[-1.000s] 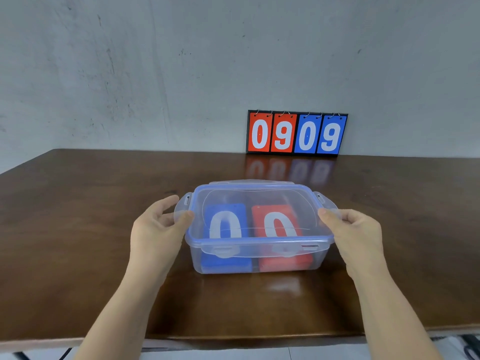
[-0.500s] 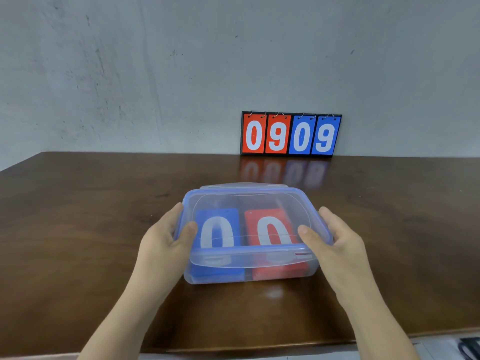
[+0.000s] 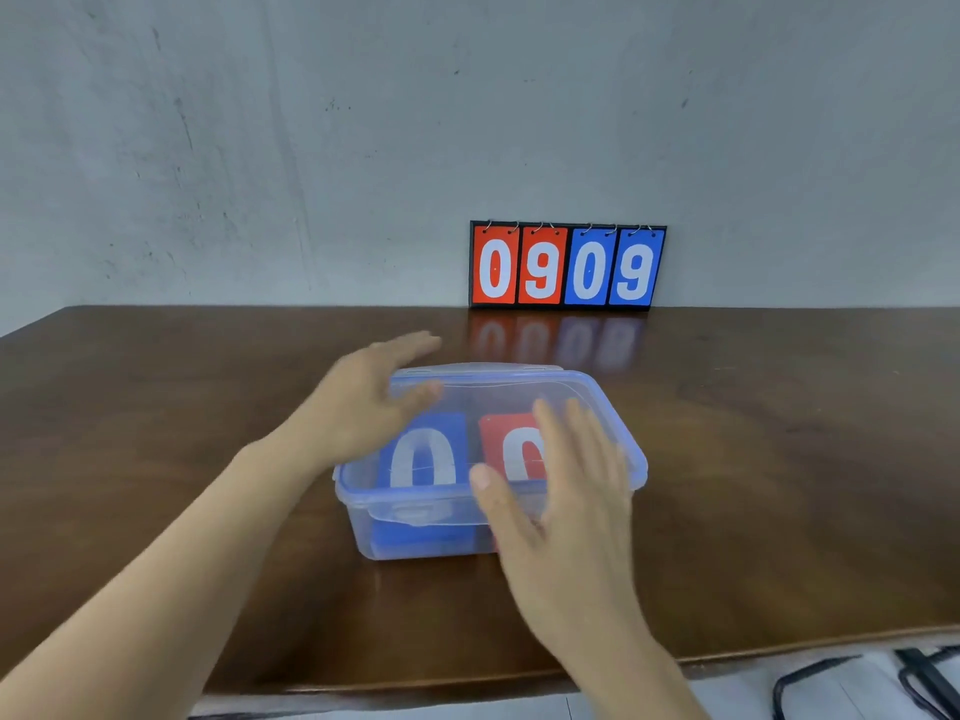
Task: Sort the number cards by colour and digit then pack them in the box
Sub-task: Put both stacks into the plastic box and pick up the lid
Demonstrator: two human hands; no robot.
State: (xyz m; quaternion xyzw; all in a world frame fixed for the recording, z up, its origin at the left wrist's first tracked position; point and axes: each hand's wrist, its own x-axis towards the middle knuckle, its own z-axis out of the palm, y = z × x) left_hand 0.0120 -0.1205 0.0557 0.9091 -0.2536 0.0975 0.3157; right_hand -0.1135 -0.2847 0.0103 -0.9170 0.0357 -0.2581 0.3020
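Note:
A clear plastic box [image 3: 621, 449] with a blue-rimmed lid on it stands on the brown table [image 3: 156, 433]. Through the lid I see a blue stack of number cards [image 3: 423, 454] on the left and a red stack [image 3: 511, 444] on the right, each topped by a white 0. My left hand [image 3: 363, 402] hovers with straight fingers over the lid's left rear corner. My right hand [image 3: 566, 511] is open and flat over the lid's right front part, hiding some of the red stack. Both hands are blurred.
A black flip scoreboard [image 3: 567, 266] reading 0 9 in red and 0 9 in blue leans against the grey wall at the table's back edge. Black cables [image 3: 914, 678] lie on the floor past the table's front right edge.
Both hands have left the box's sides, where they pressed the side clips down, and have risen over the lid with fingers spread. The box stays in place with its lid on.

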